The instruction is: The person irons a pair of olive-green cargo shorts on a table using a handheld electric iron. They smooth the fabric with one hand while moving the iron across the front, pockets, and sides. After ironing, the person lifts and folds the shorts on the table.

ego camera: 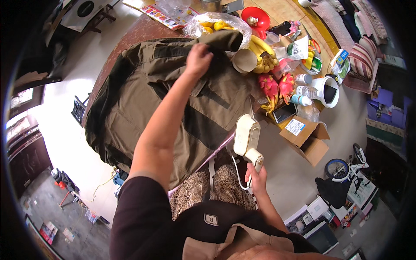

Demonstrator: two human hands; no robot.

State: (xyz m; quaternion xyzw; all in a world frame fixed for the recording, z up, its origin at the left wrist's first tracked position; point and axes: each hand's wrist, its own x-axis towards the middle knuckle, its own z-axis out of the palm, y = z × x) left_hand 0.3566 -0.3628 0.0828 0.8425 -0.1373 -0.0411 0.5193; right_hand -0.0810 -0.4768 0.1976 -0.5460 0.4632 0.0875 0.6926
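Note:
A brown-and-black jacket [136, 94] lies spread over the near part of the table. My left hand [198, 58] reaches across it, fingers closed on the cloth at its far side, where a dark, rolled-looking part [224, 39] of the garment rises. The fingertips are partly hidden. In my right hand [257, 178], at the table's near edge, is the handle of a cream handheld garment steamer [244, 135]. Its head points up and away from me, beside the jacket's right edge. A white cord [238, 175] hangs from the handle. Pink cloth edging [221, 144] shows under the jacket.
Beyond the jacket are bananas [260, 48], a cardboard roll [244, 60], dragon fruits [269, 86] and a bag of yellow fruit [211, 24]. A phone [285, 112], bottles [307, 92] and an open cardboard box [305, 139] sit to the right. A child's bicycle [338, 169] stands farther right.

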